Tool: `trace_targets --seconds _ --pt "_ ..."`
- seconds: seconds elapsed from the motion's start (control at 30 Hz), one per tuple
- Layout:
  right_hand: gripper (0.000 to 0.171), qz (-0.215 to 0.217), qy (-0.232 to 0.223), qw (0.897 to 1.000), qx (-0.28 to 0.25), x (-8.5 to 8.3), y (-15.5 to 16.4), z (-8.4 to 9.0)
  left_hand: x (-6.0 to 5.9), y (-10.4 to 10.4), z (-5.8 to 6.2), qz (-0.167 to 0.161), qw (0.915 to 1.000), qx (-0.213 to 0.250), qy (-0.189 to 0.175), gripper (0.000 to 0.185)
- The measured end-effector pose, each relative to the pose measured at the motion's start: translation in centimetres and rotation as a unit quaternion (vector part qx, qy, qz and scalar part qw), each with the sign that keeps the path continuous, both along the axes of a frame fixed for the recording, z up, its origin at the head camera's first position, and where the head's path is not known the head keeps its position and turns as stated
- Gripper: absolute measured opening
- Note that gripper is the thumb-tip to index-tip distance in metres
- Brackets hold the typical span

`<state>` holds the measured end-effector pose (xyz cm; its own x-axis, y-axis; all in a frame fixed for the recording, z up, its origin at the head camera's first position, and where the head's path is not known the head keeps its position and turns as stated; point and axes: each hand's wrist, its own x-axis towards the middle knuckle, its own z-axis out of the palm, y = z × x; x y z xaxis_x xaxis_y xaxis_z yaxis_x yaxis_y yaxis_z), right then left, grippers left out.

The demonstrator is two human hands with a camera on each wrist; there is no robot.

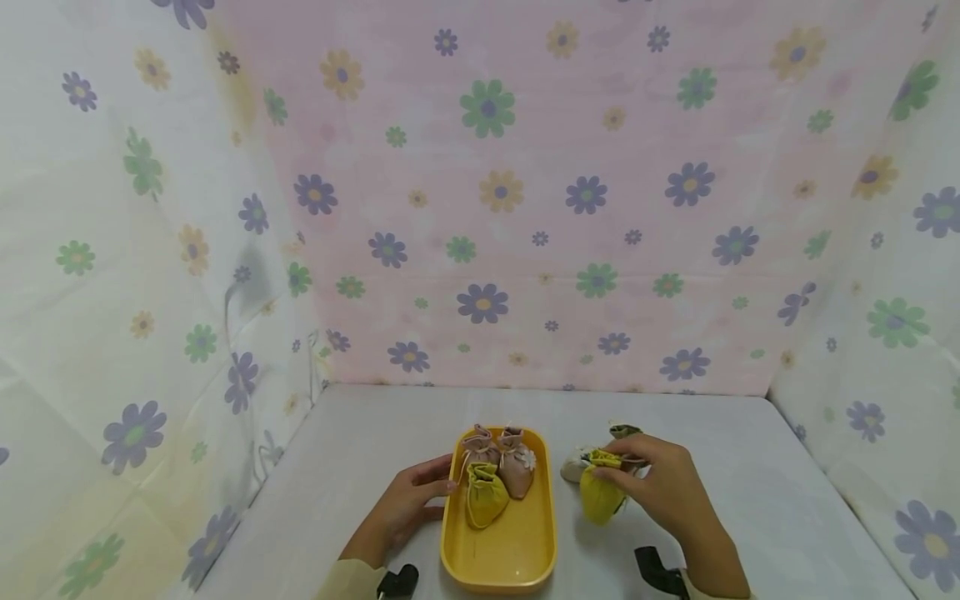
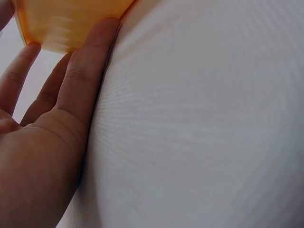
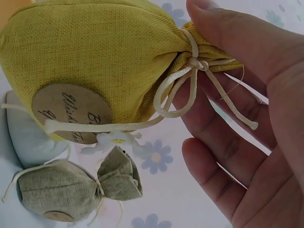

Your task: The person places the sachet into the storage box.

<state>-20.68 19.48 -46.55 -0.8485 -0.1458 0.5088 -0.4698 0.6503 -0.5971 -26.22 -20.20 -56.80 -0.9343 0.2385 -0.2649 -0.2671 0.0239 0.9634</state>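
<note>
A yellow oval tray (image 1: 499, 550) lies on the white table and holds two pink sachets (image 1: 516, 462) and one yellow sachet (image 1: 483, 495). My left hand (image 1: 408, 504) rests against the tray's left rim (image 2: 66, 23), fingers straight. Right of the tray, my right hand (image 1: 660, 487) pinches a yellow linen sachet (image 3: 95, 61) by its tied neck, lifting it just above the table (image 1: 600, 496). Under it lie an olive-green sachet (image 3: 71, 190) and a white sachet (image 3: 28, 137).
Flowered cloth walls (image 1: 487, 208) close in the table at the back and on both sides. The white tabletop (image 1: 750, 467) stretches to the right of my right hand. Black wrist mounts (image 1: 660, 571) show at the bottom edge.
</note>
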Motion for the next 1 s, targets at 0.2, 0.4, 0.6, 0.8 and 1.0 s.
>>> trace_targets --seconds 0.2,0.4,0.6,0.8,1.0 --pt "0.027 0.016 -0.002 1.0 -0.013 0.0 -1.1 0.2 -0.1 -0.1 -0.2 -0.002 1.0 0.005 0.002 0.075" --pt "0.026 0.04 0.006 0.999 -0.015 -0.1 -2.2 0.3 0.0 -0.1 -0.4 -0.004 0.9999 0.007 0.006 0.075" --pt "0.026 0.056 0.03 0.998 -0.005 -0.4 -3.1 0.2 0.0 -0.1 -0.2 -0.005 1.0 0.006 0.005 0.074" --pt "0.024 0.068 0.038 0.997 -0.008 -0.6 -3.8 0.7 -0.1 -0.2 0.0 -0.002 1.0 0.005 0.003 0.075" --pt "0.024 0.085 0.024 0.996 -0.022 -0.8 -4.7 1.0 -0.1 -0.1 -0.2 0.002 1.0 0.002 -0.004 0.077"
